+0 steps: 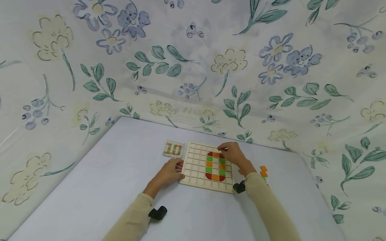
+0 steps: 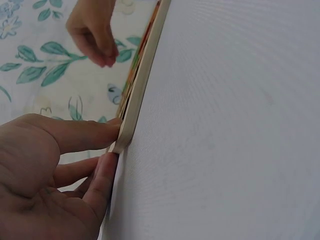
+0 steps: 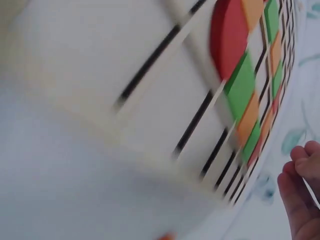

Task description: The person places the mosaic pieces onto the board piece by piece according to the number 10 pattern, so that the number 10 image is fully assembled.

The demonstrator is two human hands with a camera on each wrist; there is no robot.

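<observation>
A pale wooden grid board [image 1: 193, 167] lies on the table, with red, orange and green tiles [image 1: 209, 169] forming a closed ring on its right half. My left hand [image 1: 169, 171] grips the board's near-left edge; in the left wrist view its thumb [image 2: 95, 134] lies on top and the other fingers come from the side and below. Over the board's far-right part is my right hand [image 1: 233, 153], its fingertips drawn together. In the right wrist view those fingers [image 3: 302, 172] are bunched beyond the board's far side, and no tile shows between them.
A small pattern card [image 1: 173, 149] with a coloured grid lies left of the board. Several loose orange tiles [image 1: 263, 171] and a green one [image 1: 264, 179] lie to the right, partly behind the right sleeve. A flower-print cloth [image 1: 193, 83] hangs behind the white table [image 1: 99, 180].
</observation>
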